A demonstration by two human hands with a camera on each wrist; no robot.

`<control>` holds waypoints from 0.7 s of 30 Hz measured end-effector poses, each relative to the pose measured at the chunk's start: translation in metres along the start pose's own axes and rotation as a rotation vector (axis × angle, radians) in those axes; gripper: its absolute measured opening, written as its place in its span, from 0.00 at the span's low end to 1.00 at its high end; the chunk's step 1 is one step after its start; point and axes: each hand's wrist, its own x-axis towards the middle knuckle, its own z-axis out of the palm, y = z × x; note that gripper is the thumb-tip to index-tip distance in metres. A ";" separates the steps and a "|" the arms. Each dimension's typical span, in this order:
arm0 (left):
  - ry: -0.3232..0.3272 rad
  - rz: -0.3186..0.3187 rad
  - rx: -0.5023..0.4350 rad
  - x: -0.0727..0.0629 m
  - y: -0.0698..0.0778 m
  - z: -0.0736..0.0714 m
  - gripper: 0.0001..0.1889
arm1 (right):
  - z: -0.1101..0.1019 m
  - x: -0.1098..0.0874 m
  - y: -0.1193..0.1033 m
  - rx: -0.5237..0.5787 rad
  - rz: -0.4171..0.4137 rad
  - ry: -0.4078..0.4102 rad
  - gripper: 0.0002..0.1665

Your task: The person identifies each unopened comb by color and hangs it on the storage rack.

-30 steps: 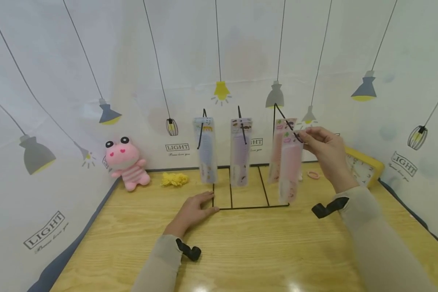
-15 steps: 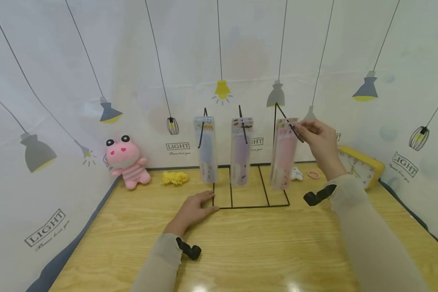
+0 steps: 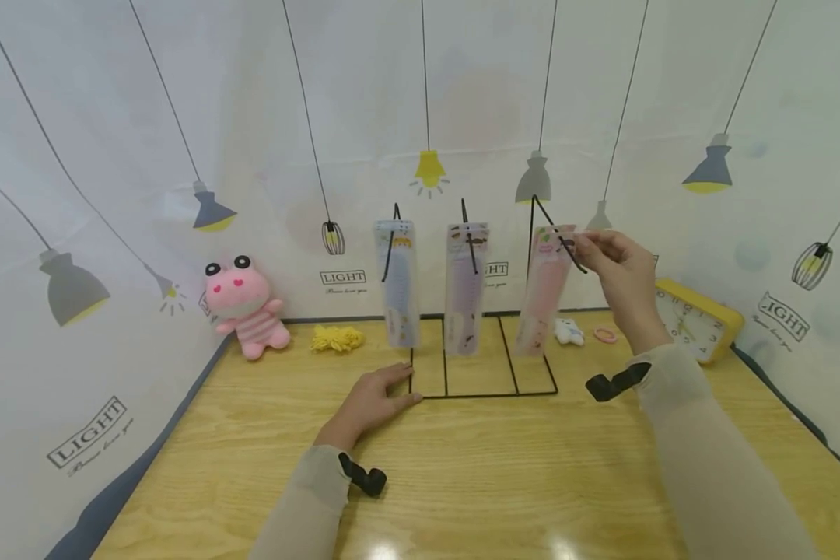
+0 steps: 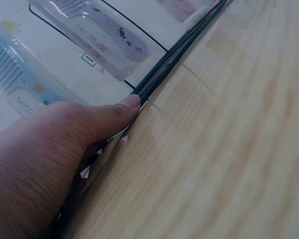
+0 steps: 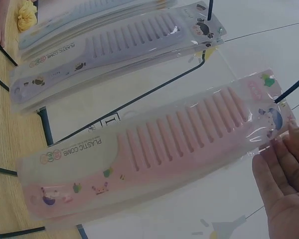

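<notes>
A black wire rack [image 3: 476, 396] stands on the table with three hooks. Packaged plastic combs hang from it: blue comb [image 3: 398, 288] on the left, purple comb [image 3: 465, 292] in the middle, pink comb [image 3: 544, 292] on the right. My right hand [image 3: 621, 280] pinches the upper corner of the pink comb's clear pack, beside the hook's tip. In the right wrist view the hook wire [image 5: 293, 87] passes through the pack's top. With fingers and thumb extended, my left hand [image 3: 371, 400] rests on the rack's front left corner; its thumb [image 4: 112, 117] lies against the base wire.
A pink plush toy [image 3: 245, 307] and a yellow bundle [image 3: 337, 339] sit at the back left. Behind and right of the rack are a small white figure [image 3: 569, 332], a pink ring [image 3: 605, 334] and a yellow clock [image 3: 703, 319]. A lamp-printed backdrop [image 3: 287, 155] stands behind.
The front pink pack has moved back along the right hook until it lines up with the pink pack behind. My right hand has gone back with it; the left hand has stayed put.
</notes>
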 end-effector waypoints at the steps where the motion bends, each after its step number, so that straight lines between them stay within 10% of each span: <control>1: 0.000 0.001 0.002 0.000 0.001 0.000 0.35 | -0.002 -0.002 0.001 0.023 -0.008 0.000 0.22; 5: -0.004 0.002 -0.004 -0.001 0.003 0.000 0.35 | -0.011 -0.016 0.007 0.025 -0.035 -0.001 0.24; 12: -0.011 0.008 -0.003 -0.001 0.007 0.003 0.35 | -0.034 -0.055 0.021 -0.512 -0.019 -0.129 0.36; 21: 0.036 -0.009 0.013 -0.005 -0.003 -0.004 0.35 | -0.040 -0.078 0.038 -0.914 -0.055 -0.378 0.49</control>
